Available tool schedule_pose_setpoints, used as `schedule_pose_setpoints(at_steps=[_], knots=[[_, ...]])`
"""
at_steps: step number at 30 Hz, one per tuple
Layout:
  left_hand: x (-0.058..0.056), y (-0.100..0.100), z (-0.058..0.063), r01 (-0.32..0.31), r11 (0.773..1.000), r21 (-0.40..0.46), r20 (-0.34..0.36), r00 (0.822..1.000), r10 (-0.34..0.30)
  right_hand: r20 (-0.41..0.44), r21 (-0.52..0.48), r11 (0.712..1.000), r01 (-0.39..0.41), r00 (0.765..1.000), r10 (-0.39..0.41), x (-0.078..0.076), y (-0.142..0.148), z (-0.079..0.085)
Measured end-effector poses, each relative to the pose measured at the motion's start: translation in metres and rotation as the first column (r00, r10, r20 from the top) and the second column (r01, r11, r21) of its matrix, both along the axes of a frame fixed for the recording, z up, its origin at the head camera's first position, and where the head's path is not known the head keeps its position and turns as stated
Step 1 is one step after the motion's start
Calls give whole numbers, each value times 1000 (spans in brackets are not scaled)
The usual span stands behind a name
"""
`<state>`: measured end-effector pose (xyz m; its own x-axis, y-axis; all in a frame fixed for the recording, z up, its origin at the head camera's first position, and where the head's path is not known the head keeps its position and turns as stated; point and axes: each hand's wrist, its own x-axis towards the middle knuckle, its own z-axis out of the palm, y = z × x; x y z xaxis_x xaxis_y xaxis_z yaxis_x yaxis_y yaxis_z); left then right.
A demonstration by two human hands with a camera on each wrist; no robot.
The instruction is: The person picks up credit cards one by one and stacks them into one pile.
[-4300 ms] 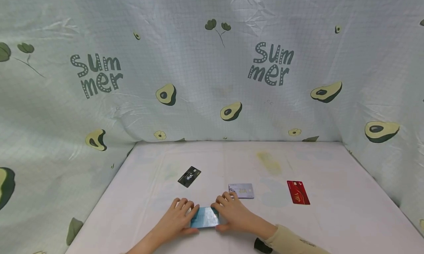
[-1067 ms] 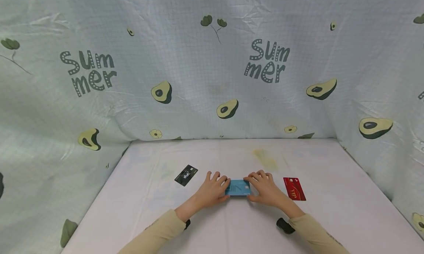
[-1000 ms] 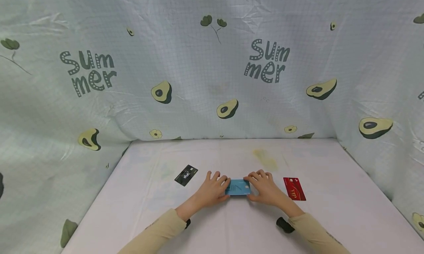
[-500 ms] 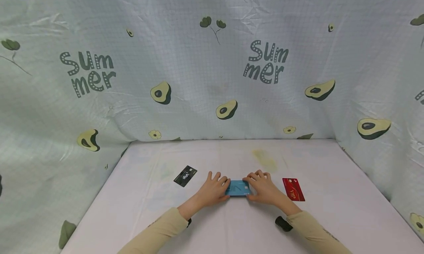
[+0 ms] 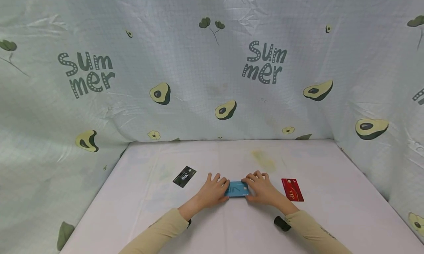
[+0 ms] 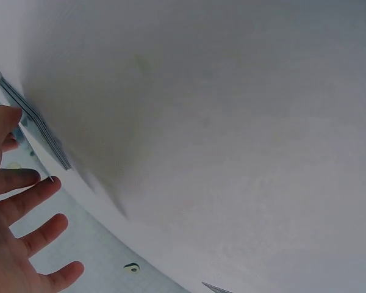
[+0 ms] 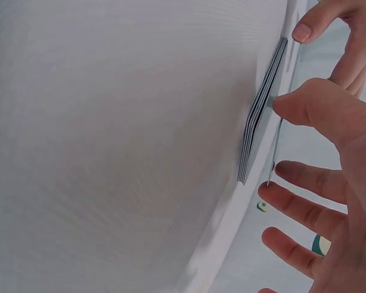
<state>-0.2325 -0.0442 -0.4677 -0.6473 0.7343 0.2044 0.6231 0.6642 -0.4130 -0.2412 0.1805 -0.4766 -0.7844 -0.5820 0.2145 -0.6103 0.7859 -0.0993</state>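
A blue VIP card [image 5: 237, 189] is pinched at its two short ends by both hands. My left hand [image 5: 211, 190] has its left end between thumb and fingers, the other fingers spread. At the right end, my right hand [image 5: 264, 190] grips it the same way. Both wrist views show a stack of several thin cards [image 7: 256, 122] on the table, bent slightly along its length. The single card's thin edge [image 7: 276, 149] shows apart from that stack in the right wrist view. From the head view the stack is hidden under the blue card.
A black VIP card [image 5: 184, 176] lies to the left of the hands, and a red VIP card [image 5: 293, 190] to the right. All rest on a white-covered table [image 5: 198, 154] backed by a printed curtain [image 5: 185, 55]. A black wrist device [image 5: 282, 223] sits under the right forearm.
Since 4.3 s ago both hands have carried the blue card forward and right, over where the silver VIP card lay in view. In the last second the hands hold nearly still.
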Motion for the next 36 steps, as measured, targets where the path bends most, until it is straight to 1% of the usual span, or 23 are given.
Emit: schedule_pose_setpoints(at_steps=[8, 12, 19, 29, 36], knots=[[0, 0, -2, -13, 1000, 2, 23, 1000, 13, 20, -5, 1000, -5, 1000, 5, 0, -1, 0], [-1, 0, -4, -19, 1000, 1, 34, 999, 19, 15, 0, 1000, -4, 1000, 4, 0, -1, -1], [-1, 0, -7, -7, 1000, 14, 16, 1000, 7, -3, -4, 1000, -12, 1000, 12, 0, -1, -2], [-1, 1, -6, -29, 1000, -1, 35, 999, 29, -13, -33, 999, -25, 1000, 25, -2, 0, -5], [0, 1, -5, -10, 1000, 15, 15, 1000, 10, -11, -41, 999, -28, 1000, 27, -2, 1, -4]])
